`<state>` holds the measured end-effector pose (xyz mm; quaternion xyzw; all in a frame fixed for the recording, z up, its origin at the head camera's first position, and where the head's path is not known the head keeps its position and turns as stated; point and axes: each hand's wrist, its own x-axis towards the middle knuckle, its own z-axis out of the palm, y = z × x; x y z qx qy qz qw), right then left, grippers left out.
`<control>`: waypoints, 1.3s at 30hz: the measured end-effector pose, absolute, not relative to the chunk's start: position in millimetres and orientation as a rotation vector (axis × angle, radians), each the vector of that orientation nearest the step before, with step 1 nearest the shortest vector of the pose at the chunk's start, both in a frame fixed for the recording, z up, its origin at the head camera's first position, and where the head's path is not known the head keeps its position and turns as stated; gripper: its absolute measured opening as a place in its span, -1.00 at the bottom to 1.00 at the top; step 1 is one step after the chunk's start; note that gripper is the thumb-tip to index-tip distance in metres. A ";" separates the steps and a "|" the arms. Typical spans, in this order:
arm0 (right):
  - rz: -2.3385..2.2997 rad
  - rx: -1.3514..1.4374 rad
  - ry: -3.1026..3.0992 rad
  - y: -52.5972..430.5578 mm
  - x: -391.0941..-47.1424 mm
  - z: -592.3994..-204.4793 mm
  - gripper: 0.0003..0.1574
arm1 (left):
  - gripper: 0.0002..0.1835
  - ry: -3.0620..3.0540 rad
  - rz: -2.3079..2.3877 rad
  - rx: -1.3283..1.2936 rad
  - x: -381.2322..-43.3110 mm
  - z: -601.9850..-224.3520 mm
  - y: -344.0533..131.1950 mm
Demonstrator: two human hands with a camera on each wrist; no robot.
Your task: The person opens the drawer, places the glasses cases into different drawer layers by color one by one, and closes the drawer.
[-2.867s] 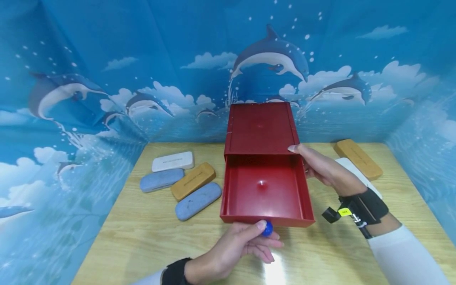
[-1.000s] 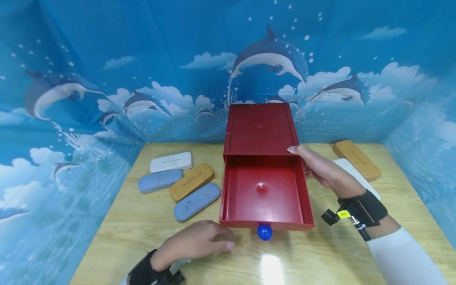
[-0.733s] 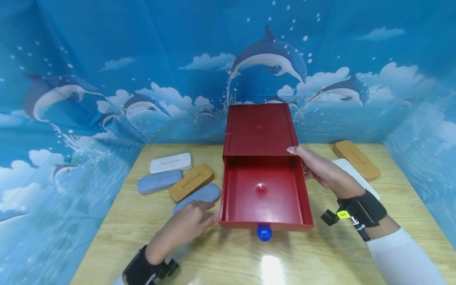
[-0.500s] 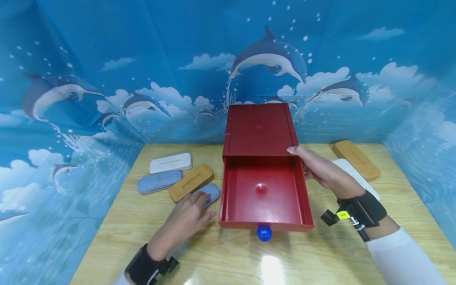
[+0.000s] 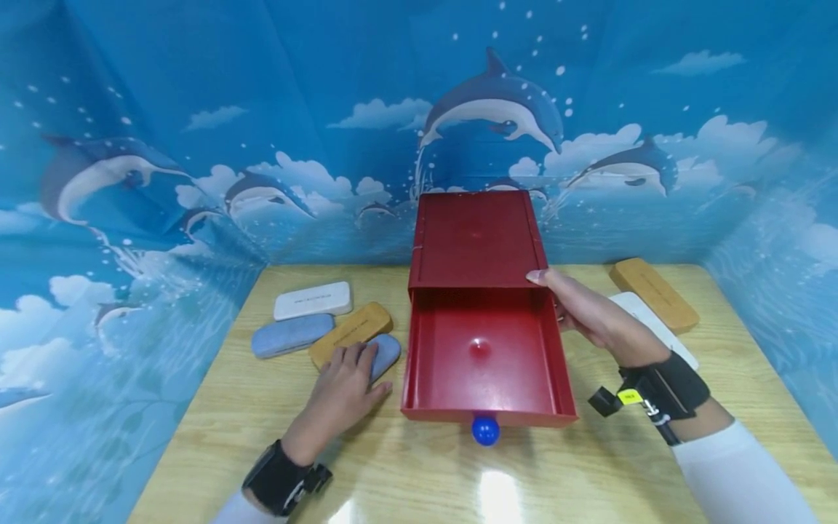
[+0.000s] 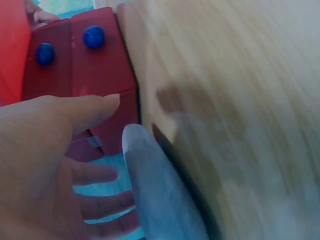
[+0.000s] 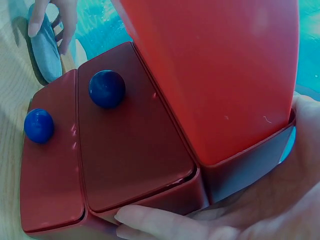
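Observation:
A red drawer cabinet (image 5: 478, 236) stands at the table's back centre, its top drawer (image 5: 452, 413) pulled out, with a blue knob (image 5: 486, 431). Lower drawers with blue knobs (image 7: 106, 89) show closed in the right wrist view. My right hand (image 5: 592, 313) grips the cabinet's right front corner, thumb on top and fingers along the side. To the left, my left hand (image 5: 340, 400) reaches over a blue glasses case (image 5: 388, 353), covering much of it. In the left wrist view its thumb is apart from the case (image 6: 160, 185); whether its fingertips touch the case cannot be told.
Left of the cabinet lie a brown glasses case (image 5: 350, 335), another blue case (image 5: 292, 335) and a white case (image 5: 314, 300). Behind my right wrist are a white case (image 5: 655, 327) and a brown case (image 5: 655, 295). A dolphin-print cloth (image 5: 327, 109) encloses the table.
My left hand has let go of the blue knob, moved left and come over the nearest blue glasses case. My right hand has stayed on the cabinet.

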<state>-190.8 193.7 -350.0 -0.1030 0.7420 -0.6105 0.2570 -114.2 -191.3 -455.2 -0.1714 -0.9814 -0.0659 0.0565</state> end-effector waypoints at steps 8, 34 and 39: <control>-1.655 -0.312 2.020 193.9 -190.7 -349.3 -0.25 | -0.12 -2.949 -0.182 -0.491 -123.3 -465.6 -188.7; -1.651 -0.304 2.025 193.0 -190.3 -350.9 -0.23 | -0.22 -2.952 0.031 -0.538 -124.2 -479.7 -179.7; -1.650 -0.291 2.033 193.4 -189.5 -351.1 -0.25 | -0.27 -2.977 0.025 -0.526 -125.6 -480.2 -178.5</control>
